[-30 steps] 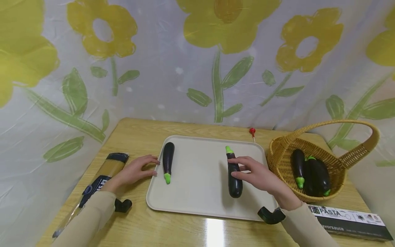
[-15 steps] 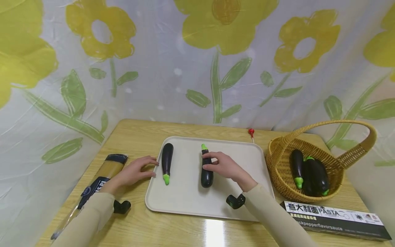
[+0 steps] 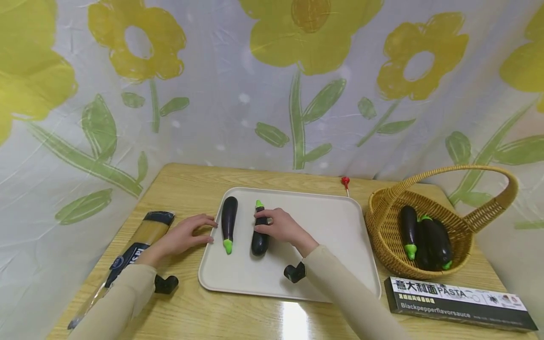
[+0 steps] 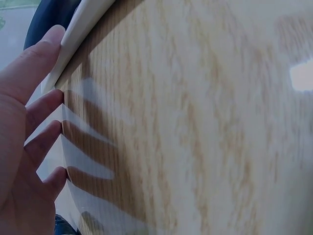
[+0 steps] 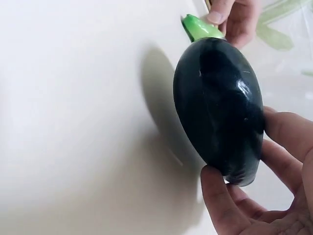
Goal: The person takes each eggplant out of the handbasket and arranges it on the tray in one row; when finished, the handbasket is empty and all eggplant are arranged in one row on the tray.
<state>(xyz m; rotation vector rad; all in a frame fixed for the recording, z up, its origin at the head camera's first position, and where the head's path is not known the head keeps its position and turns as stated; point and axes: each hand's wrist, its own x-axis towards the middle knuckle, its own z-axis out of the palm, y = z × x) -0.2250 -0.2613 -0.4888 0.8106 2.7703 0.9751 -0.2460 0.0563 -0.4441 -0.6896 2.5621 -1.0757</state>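
My right hand (image 3: 282, 226) pinches a dark eggplant (image 3: 260, 241) with a green stem between thumb and fingers, over the left half of a white tray (image 3: 331, 241). The right wrist view shows this eggplant (image 5: 217, 107) large, its shadow falling on the tray beneath. A second eggplant (image 3: 229, 219) lies along the tray's left side, green end toward me. My left hand (image 3: 189, 233) rests at the tray's left edge, fingers relaxed and holding nothing. In the left wrist view its thumb lies right at the tray rim (image 4: 80, 36).
A wicker basket (image 3: 391, 257) with a tall handle stands right of the tray, several eggplants inside. In front of it lies a black-and-white pasta box (image 3: 459, 304). A spaghetti pack (image 3: 138, 243) lies under my left forearm. Behind the tray is a small red-topped stick (image 3: 345, 182).
My right hand has carried its eggplant leftward across the tray, close to the lying eggplant. The left hand has stayed at the tray's left edge.
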